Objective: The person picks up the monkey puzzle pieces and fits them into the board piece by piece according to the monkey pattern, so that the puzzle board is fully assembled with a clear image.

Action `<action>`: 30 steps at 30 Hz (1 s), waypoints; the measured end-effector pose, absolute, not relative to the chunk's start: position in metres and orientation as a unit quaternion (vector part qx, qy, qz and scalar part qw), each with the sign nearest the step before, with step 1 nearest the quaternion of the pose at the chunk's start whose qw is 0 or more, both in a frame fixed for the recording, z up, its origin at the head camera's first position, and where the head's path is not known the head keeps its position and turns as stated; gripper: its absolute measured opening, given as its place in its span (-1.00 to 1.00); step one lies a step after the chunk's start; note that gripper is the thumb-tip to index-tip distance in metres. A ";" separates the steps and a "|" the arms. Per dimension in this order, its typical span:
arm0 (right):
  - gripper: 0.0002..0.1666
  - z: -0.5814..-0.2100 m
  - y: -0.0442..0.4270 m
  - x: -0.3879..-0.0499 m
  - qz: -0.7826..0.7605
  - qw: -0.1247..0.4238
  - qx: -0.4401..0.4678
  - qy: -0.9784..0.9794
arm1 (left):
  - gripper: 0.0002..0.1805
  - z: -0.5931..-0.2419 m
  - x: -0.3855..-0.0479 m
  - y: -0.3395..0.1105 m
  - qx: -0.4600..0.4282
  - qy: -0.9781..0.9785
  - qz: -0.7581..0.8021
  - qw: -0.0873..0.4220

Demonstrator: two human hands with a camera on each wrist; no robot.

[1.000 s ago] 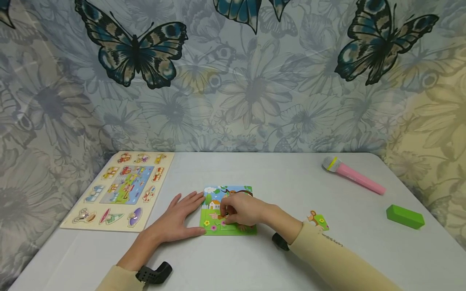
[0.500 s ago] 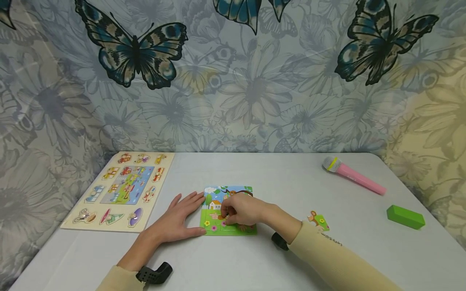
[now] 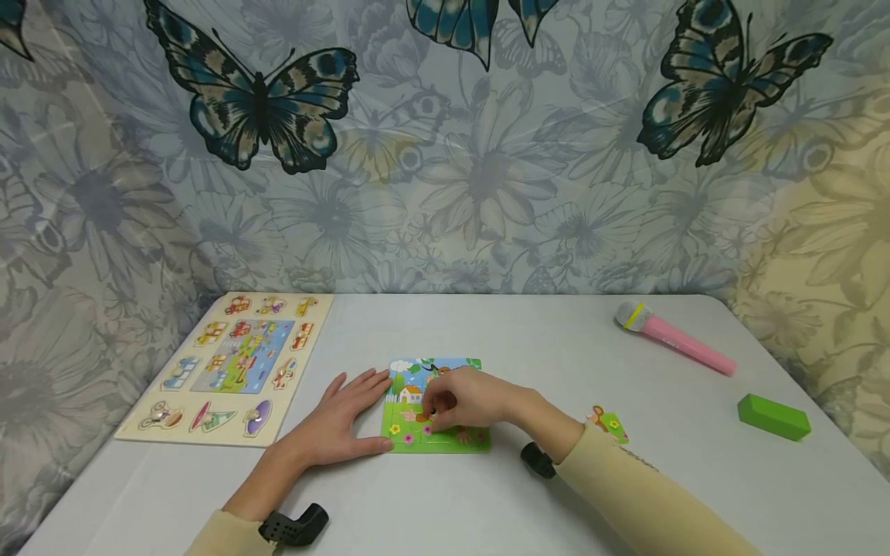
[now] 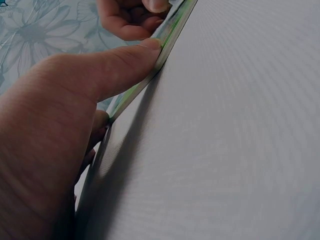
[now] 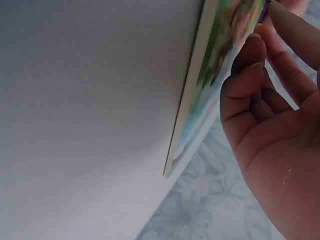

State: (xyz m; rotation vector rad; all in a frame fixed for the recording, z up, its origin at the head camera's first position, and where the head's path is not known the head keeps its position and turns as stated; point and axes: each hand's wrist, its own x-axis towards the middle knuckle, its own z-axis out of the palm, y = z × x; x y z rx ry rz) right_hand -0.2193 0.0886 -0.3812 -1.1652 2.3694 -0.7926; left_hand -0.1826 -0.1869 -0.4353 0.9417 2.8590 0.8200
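Observation:
A small picture puzzle board [image 3: 410, 441] with a house, flowers and animals lies flat on the white table. My left hand [image 3: 332, 423] rests on the table at its left side, fingers straight. In the left wrist view the left thumb [image 4: 125, 67] presses on the board's edge. Over the board's right half, my right hand [image 3: 467, 397] has curled fingers, thumb and forefinger pinching a small puzzle piece [image 5: 263, 12]. The hand hides most of that piece and part of the picture. One loose puzzle piece [image 3: 612, 425] with an orange-brown animal lies to the right, beside the right forearm.
At the left lies a larger wooden board [image 3: 132, 427] with several vehicle and toy pictures. A pink toy microphone [image 3: 684, 344] lies at the back right, with a green block [image 3: 774, 417] nearer the right edge. Patterned butterfly cloth [image 3: 487, 177] hangs behind the table.
The right hand has shifted very slightly over the puzzle board, its fingers staying at the same spot. The left hand and the loose things stay put. The head view tilts up a little.

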 end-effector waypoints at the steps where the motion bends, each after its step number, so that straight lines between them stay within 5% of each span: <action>1: -0.89 -0.380 0.090 -0.220 -0.289 0.193 -0.410 0.843 | 0.00 -0.435 -0.183 -0.187 0.302 0.916 0.263 0.011; 30: -0.69 -0.359 0.170 -0.221 -0.339 0.110 -0.341 0.870 | 0.01 -0.437 -0.183 -0.186 0.298 0.918 0.261 0.013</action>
